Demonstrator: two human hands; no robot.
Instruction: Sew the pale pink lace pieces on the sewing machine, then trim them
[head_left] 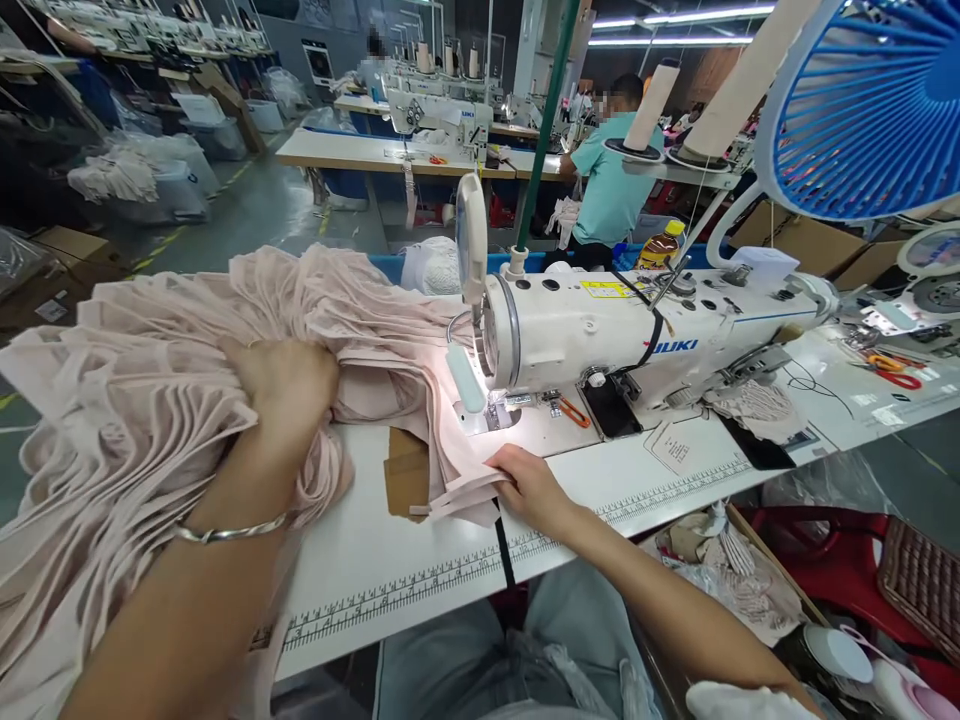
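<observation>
A large heap of pale pink fabric pieces [150, 310], chained in many folds, covers the left end of the sewing table. My left hand [289, 375] is sunk into the folds and grips them, its fingertips hidden by the cloth. From the heap a strip of the same pink fabric [450, 440] runs toward the front of the sewing machine [570, 330]. My right hand [532, 485] pinches the near end of this strip between thumb and fingers, in front of and below the needle area [499, 410].
Orange-handled snips [574, 412] lie by the machine's needle plate. A brown cardboard piece [405, 475] rests under the strip. A printed ruler [420, 580] follows the table's front edge. A blue fan [862, 110] hangs at right. Beyond, a person in a turquoise shirt [611, 185] sits working.
</observation>
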